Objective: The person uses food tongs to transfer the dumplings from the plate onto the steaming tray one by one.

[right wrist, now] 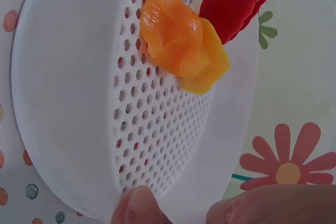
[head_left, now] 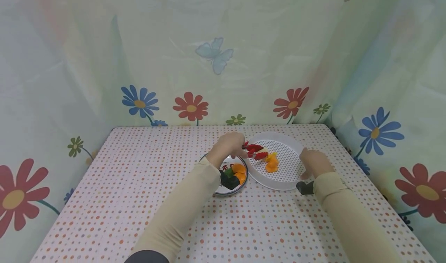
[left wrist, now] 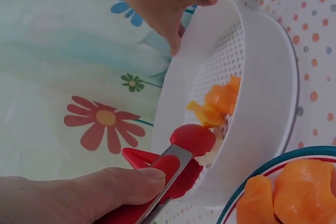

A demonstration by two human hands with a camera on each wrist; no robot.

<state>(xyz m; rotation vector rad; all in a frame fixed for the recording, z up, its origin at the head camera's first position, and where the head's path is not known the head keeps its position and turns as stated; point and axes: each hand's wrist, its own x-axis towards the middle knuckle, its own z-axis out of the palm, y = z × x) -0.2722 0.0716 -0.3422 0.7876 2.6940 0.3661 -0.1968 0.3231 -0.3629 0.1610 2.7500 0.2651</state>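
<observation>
My left hand (head_left: 230, 145) grips a pair of tongs (left wrist: 176, 156) with metal arms and red scalloped tips. The tips reach over the left side of a round white sieve (head_left: 270, 185), spread a little apart. Just beside them, on the holed base, lie orange and yellow soft pieces (right wrist: 176, 35). A small pale piece shows by the tips in the left wrist view, partly hidden; I cannot tell whether the tongs hold it. My right hand (head_left: 315, 162) holds the sieve's right rim, the thumb (right wrist: 140, 205) showing over the wall in the right wrist view.
Left of the sieve, close against it, stands a white plate with a blue rim (head_left: 226, 193). Orange pieces (left wrist: 302, 192) and dark green pieces (head_left: 229, 179) lie on it. The dotted tablecloth (head_left: 139, 178) meets a flowered curtain (head_left: 156, 62) at the back.
</observation>
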